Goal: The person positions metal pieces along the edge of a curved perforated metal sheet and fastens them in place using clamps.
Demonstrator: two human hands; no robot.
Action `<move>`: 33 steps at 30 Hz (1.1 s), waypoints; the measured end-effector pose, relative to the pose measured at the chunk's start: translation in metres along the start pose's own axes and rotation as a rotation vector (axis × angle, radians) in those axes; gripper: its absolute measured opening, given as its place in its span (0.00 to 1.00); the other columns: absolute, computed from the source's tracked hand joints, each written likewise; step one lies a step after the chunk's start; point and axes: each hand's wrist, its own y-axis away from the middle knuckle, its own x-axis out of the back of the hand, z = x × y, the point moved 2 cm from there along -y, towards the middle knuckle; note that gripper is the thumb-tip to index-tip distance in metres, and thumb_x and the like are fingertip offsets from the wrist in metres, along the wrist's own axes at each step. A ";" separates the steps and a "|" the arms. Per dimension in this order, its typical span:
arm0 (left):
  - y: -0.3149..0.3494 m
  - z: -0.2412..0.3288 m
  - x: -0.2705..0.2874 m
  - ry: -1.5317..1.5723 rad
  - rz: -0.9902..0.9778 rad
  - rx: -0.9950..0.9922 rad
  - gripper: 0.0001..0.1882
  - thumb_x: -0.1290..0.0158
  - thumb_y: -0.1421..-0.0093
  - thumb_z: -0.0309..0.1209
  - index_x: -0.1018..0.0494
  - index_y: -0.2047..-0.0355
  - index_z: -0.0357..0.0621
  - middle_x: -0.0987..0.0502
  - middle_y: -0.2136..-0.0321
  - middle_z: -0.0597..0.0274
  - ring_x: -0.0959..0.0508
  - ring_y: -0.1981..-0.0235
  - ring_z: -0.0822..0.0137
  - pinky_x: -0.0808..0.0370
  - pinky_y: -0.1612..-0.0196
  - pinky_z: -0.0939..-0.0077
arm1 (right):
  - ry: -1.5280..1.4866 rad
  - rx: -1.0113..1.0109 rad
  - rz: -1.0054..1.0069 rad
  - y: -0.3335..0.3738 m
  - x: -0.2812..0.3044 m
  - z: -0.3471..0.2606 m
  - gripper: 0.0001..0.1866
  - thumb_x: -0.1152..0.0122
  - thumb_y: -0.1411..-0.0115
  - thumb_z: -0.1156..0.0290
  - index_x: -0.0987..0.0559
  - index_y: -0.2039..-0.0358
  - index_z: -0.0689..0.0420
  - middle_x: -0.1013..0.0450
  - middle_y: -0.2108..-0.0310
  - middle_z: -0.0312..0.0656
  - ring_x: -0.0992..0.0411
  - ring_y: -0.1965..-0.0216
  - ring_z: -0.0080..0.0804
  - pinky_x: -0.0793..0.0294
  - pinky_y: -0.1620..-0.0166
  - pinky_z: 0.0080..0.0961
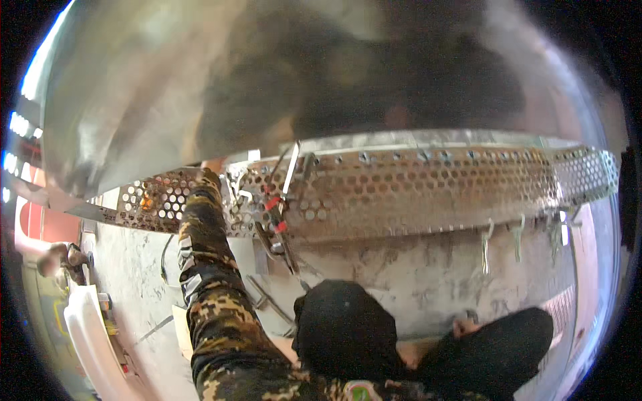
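A large shiny metal sheet (pixel 267 80) fills the upper part of the head view, close in front of me, with blurred reflections on it. My left arm, in a camouflage sleeve, reaches forward over a perforated metal strip (pixel 401 194). My left hand (pixel 212 164) is at the sheet's lower edge; its fingers are hidden there, so I cannot tell what they hold. To the right of that hand, a metal tool with red bands (pixel 275 214), clamp-like in shape, stands against the strip. My right hand is not in view.
Metal rods (pixel 267 301) lie on the grey floor (pixel 401 281) by my black-clad knees (pixel 344 327). Several hooks (pixel 487 247) hang from the strip's near edge at the right. Another person (pixel 63 264) is at the far left, behind a long white object (pixel 93 334).
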 end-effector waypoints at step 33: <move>0.180 0.251 -0.143 -0.819 0.163 -1.298 0.13 0.50 0.40 0.26 0.34 0.57 0.29 0.27 0.74 0.47 0.26 0.78 0.60 0.32 0.74 0.65 | -0.274 0.173 -0.371 -0.262 0.169 -0.407 0.15 0.43 0.38 0.59 0.22 0.62 0.59 0.27 0.78 0.33 0.30 0.75 0.25 0.31 0.71 0.25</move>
